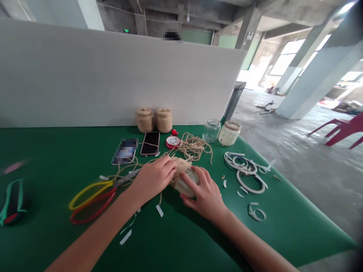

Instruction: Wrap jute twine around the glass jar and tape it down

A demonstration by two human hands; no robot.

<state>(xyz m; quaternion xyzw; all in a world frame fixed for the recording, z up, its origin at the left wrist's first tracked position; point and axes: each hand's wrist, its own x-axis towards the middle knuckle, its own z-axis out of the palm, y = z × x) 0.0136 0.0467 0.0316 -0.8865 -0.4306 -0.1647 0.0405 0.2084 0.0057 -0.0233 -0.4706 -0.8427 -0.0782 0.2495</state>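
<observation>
A glass jar (pixel 185 180) partly wrapped in jute twine lies on its side on the green table (pixel 56 158). My right hand (pixel 205 192) cups it from the near right, fingers wrapped round its body. My left hand (pixel 155 175) is closed over its twine-covered end, fingertips pinched on the twine. A loose tangle of twine (pixel 195 146) lies just behind the jar, and strands run from it toward my hands.
Red and yellow scissors (pixel 93 196) lie left of my hands. Two twine spools (pixel 154 119), two phones (pixel 150 143), a red tape roll (pixel 172 142), an empty jar (pixel 211 130) and a wrapped jar (pixel 229 133) stand behind. White tape rings (pixel 246 170) and scraps lie right. A white partition (pixel 113 75) backs the table.
</observation>
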